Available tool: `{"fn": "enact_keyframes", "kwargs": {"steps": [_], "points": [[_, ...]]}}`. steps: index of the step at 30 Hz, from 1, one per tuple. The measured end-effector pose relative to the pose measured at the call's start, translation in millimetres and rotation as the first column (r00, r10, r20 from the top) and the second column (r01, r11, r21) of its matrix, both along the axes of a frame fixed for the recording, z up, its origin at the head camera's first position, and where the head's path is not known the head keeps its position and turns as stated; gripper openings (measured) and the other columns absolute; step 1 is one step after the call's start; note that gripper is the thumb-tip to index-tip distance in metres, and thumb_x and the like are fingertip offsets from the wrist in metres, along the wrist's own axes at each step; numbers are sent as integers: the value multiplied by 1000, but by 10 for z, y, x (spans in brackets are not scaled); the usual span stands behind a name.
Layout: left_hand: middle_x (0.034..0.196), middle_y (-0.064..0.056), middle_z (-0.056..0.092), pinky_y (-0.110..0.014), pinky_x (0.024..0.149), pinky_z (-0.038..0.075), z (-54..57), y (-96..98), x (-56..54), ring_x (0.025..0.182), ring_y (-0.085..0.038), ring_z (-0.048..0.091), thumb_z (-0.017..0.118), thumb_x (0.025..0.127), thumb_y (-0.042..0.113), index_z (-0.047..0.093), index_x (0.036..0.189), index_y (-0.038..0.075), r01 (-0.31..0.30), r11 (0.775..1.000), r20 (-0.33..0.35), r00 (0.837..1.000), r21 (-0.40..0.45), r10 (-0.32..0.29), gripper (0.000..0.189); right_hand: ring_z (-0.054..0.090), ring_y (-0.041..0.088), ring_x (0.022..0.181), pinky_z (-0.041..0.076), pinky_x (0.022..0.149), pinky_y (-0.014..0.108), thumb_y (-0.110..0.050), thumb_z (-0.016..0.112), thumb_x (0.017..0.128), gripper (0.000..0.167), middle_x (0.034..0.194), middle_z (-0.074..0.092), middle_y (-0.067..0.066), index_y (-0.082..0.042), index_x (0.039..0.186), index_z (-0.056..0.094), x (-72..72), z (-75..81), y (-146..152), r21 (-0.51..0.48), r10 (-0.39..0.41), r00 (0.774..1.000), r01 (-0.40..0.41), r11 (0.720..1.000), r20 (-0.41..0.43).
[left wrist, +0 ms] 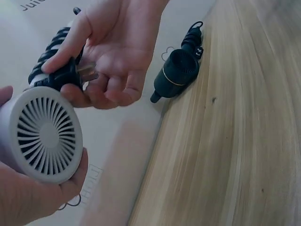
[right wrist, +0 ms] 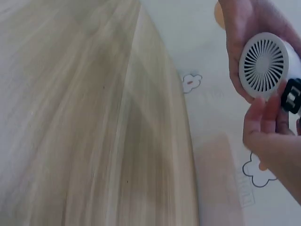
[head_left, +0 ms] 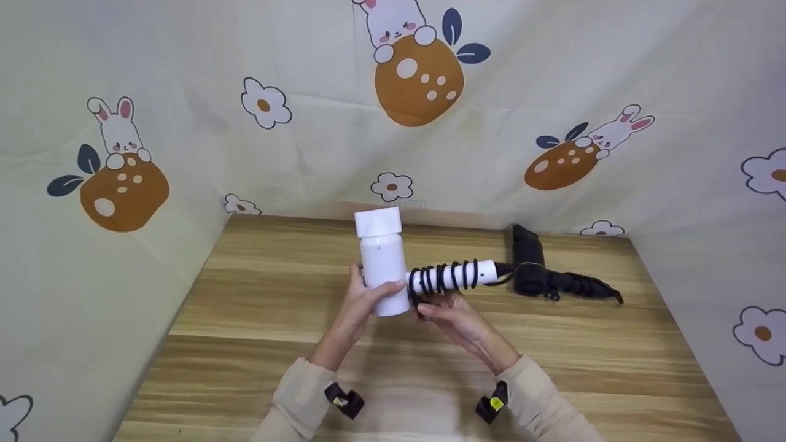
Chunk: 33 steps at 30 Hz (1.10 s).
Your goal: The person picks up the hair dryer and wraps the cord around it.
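A white hair dryer [head_left: 384, 258] is raised above the table, its nozzle pointing away and its slatted round intake [left wrist: 47, 135] facing back. My left hand [head_left: 362, 298] grips the dryer's body, thumb across the white barrel. The handle [head_left: 485, 274] points right, with a black cord [head_left: 441, 278] coiled around it several times. Close to where handle and barrel meet, my right hand [head_left: 457, 322] pinches the black plug [left wrist: 66, 75] between thumb and fingers. In the left wrist view the metal prongs [left wrist: 87, 70] stick out of the plug.
A black hair dryer [head_left: 529, 261] lies at the back right of the wooden table [head_left: 258, 356], its cord wrapped around its handle [head_left: 580, 284]. Printed cloth [head_left: 307, 159] with rabbits, fruit and flowers hangs behind the table and at both sides.
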State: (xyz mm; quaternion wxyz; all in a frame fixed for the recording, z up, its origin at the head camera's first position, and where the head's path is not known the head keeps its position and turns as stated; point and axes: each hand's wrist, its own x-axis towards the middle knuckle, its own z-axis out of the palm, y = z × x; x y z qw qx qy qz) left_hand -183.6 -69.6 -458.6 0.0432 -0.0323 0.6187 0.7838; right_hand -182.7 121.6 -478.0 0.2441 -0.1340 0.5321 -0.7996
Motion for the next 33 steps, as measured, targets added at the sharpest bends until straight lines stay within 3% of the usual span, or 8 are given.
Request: {"fn": "enact_keyframes", "kwargs": {"steps": [8, 13, 18, 21, 22, 27, 31, 33], "points": [[118, -13, 56, -35, 95, 43, -28, -19, -31, 102, -17, 56, 62, 81, 13, 32, 133, -1, 103, 987, -33, 995, 122, -99, 62, 58, 15, 74, 47, 64, 23, 10, 55, 83, 65, 109, 57, 3, -22, 137, 40, -51, 9, 78, -71, 85, 985, -97, 993, -152], [125, -17, 52, -40, 101, 39, -58, 4, -67, 110, -21, 53, 57, 89, 23, 35, 135, -2, 124, 990, -5, 992, 59, -124, 56, 58, 14, 67, 46, 56, 22, 17, 55, 79, 58, 99, 60, 3, -9, 130, 45, -19, 105, 44, 6, 15, 965, -14, 1000, -262], [142, -27, 34, -48, 110, 27, -61, 25, -60, 131, -37, 37, 44, 97, 26, 17, 145, -4, 184, 982, 46, 981, 40, -186, 63, 58, 10, 64, 46, 51, 19, 10, 61, 79, 53, 99, 61, 1, 17, 124, 34, 59, 255, 17, 107, -62, 895, 121, 987, -442], [147, -32, 19, -50, 112, 22, -38, 27, -34, 134, -44, 27, 39, 99, 23, 1, 147, -4, 218, 974, 87, 971, 61, -223, 67, 59, 5, 76, 47, 59, 17, 1, 64, 80, 50, 107, 61, 13, 20, 119, 39, 49, 224, 68, 198, -80, 821, 230, 953, -565], [148, -33, 15, -50, 112, 22, -29, 28, -22, 134, -46, 25, 38, 99, 22, -2, 147, -4, 229, 971, 105, 966, 71, -236, 68, 59, 4, 79, 47, 61, 16, -1, 62, 82, 47, 109, 60, 17, 17, 120, 41, 38, 195, 99, 230, -79, 821, 249, 941, -565], [149, -33, 10, -50, 106, 33, -23, 28, 34, 128, -51, 31, 42, 97, 22, -1, 146, -6, 303, 952, 166, 937, 52, -308, 70, 58, 8, 89, 50, 76, 23, 7, 57, 82, 43, 105, 60, 19, -3, 123, 52, -132, -108, 308, 436, 4, 740, 390, 811, -672], [148, -32, 16, -47, 103, 39, -63, 10, 55, 126, -49, 37, 45, 96, 21, 5, 145, -8, 338, 941, 169, 927, 5, -334, 70, 61, 21, 89, 52, 80, 36, 14, 60, 74, 50, 99, 65, 12, -12, 117, 58, -276, -269, 448, 476, 84, 552, 621, 623, -830], [147, -32, 19, -47, 102, 40, -84, 1, 64, 125, -47, 39, 45, 96, 22, 8, 145, -9, 352, 936, 171, 924, -23, -343, 68, 62, 27, 89, 51, 79, 43, 17, 60, 70, 51, 97, 66, 14, -11, 114, 59, -335, -335, 507, 453, 93, 486, 706, 544, -869]]}}
